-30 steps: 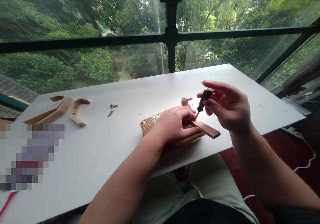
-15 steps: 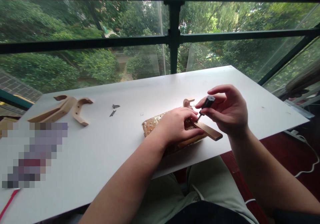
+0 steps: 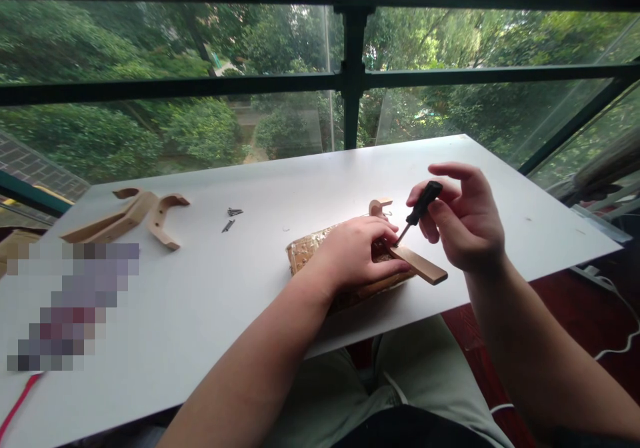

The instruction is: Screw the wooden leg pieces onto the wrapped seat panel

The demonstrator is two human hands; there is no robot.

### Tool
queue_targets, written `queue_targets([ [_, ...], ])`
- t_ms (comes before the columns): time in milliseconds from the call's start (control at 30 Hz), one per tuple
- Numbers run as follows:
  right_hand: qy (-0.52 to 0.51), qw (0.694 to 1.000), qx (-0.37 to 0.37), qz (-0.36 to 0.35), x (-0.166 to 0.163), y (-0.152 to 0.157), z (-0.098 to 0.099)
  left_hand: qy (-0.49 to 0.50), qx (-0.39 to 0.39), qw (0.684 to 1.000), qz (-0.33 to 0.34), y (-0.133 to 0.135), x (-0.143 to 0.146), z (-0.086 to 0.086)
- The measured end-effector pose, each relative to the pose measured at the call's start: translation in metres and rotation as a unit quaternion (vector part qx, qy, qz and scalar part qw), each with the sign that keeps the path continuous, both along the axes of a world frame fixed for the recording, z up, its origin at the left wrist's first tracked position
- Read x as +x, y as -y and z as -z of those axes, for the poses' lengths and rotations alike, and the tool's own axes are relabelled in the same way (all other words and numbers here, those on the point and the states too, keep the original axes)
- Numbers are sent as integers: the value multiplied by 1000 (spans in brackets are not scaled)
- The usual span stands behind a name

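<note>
head view, left hand [image 3: 356,251] clamping one wooden slat [image 3: 423,266], right hand [image 3: 469,221] gripping one screwdriver [image 3: 425,201]

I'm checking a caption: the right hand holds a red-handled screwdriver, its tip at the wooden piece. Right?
No: the head view shows a black-handled screwdriver, not red. The right hand does hold it, tip at the wooden piece.

Green-framed windows [image 3: 353,68] show trees [image 3: 200,128] beyond a white table [image 3: 210,295] over reddish flooring [image 3: 563,295].
</note>
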State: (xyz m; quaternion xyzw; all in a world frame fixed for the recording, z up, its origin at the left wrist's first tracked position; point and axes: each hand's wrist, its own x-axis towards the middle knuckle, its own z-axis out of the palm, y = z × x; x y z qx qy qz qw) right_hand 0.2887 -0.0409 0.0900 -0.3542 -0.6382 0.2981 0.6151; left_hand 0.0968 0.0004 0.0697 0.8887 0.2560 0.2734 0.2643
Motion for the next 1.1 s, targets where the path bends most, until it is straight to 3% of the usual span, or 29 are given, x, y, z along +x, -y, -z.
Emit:
queue_targets([
  [200,13,1000,-6,-6,-1,0,-1,4,1,1000,6,0,0,-1],
  [400,17,996,72,59,-3,1,-5,2,2,1000,6,0,0,-1],
  [667,-36,998,55,11,-2,2,-3,4,3,1000,9,-1,1,0],
  [933,-7,999,13,-34,1,6,-7,-4,9,1000,7,-1,0,0],
  [1100,40,994,91,51,2,1,-10,-5,8,1000,7,-2,0,2],
])
